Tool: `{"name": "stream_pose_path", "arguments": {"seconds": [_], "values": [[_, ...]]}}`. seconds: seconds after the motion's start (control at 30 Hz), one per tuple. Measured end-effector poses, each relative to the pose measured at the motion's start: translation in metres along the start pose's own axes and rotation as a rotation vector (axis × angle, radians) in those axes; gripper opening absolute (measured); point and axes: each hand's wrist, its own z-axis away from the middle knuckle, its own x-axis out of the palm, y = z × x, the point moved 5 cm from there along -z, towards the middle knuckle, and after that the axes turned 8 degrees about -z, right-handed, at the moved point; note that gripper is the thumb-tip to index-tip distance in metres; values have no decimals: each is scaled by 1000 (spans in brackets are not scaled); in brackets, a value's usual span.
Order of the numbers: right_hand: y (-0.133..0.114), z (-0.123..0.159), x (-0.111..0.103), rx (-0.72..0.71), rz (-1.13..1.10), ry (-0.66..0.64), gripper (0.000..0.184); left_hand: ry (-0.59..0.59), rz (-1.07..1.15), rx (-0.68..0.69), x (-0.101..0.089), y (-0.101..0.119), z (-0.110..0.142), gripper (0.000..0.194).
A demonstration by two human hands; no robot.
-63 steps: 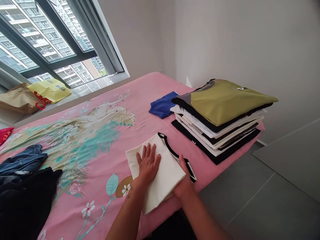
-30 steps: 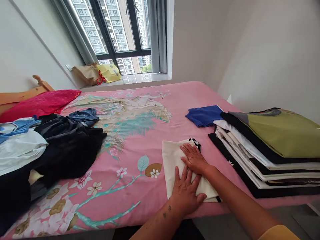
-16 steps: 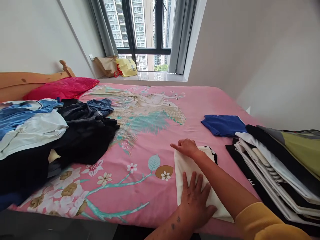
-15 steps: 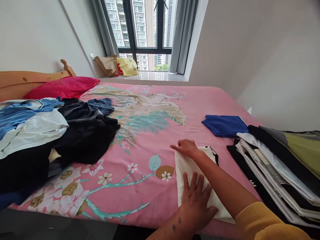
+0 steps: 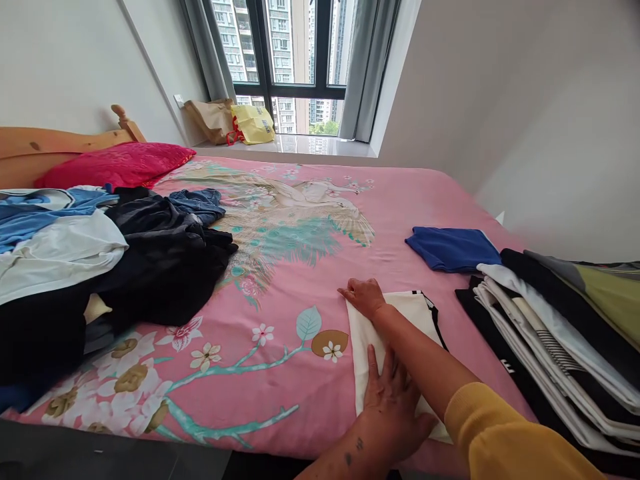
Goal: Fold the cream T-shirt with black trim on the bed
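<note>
A folded cream garment (image 5: 407, 303) with black trim along its right side lies flat on the pink bed sheet. Palm down, my left hand (image 5: 393, 400) presses on its near part, fingers spread. My right hand (image 5: 365, 297) reaches across above it to the garment's far left corner. Its fingers are curled at that corner, with one digit pointing left; they appear to grip the cloth, though the fingertips are partly hidden. The right forearm, in a yellow sleeve (image 5: 500, 433), covers part of the garment.
At right, a stack of folded clothes (image 5: 555, 347) lies beside a folded blue garment (image 5: 453, 249). Loose clothes (image 5: 165, 267) are heaped at left, by a red pillow (image 5: 120, 165). Paper bags (image 5: 213, 120) stand on the window sill. The bed's near edge is below.
My right hand has shifted slightly left, its forearm swinging left and lower over the garment. The left hand stays on the cloth, its fingers a bit closer together. The view has shifted slightly.
</note>
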Motion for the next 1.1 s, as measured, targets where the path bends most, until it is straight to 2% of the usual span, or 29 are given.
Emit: {"name": "stream_pose_path", "arguments": {"seconds": [0.13,0.27,0.33,0.4,0.5,0.6,0.73,0.83,0.9,1.0,1.1], "values": [[-2,11,-26,-12,-41,102,32,-3,-11,-17,-17,-1,3,65],[11,54,-57,-155,-142,185,39,23,-69,-85,-30,-21,9,57],[23,78,-54,-168,-106,113,43,26,-113,-109,-26,-33,11,59],[34,97,-38,-145,-20,3,46,20,-140,-117,-16,-40,14,63],[43,107,-15,-107,85,-100,50,57,-151,-146,-5,-42,21,69],[43,99,-12,-59,87,-154,55,161,-106,-284,-4,-41,39,81],[36,73,-34,-58,-46,-230,68,271,120,-532,-8,-45,68,78],[30,46,-42,-18,-180,-350,73,206,423,-690,-12,-51,76,72],[25,30,-40,24,-221,-436,68,130,585,-759,-15,-53,73,61],[16,11,-34,63,-236,-518,55,58,663,-755,-18,-56,64,44],[8,3,-31,100,-277,-617,36,12,672,-718,-6,-62,58,45]]}}
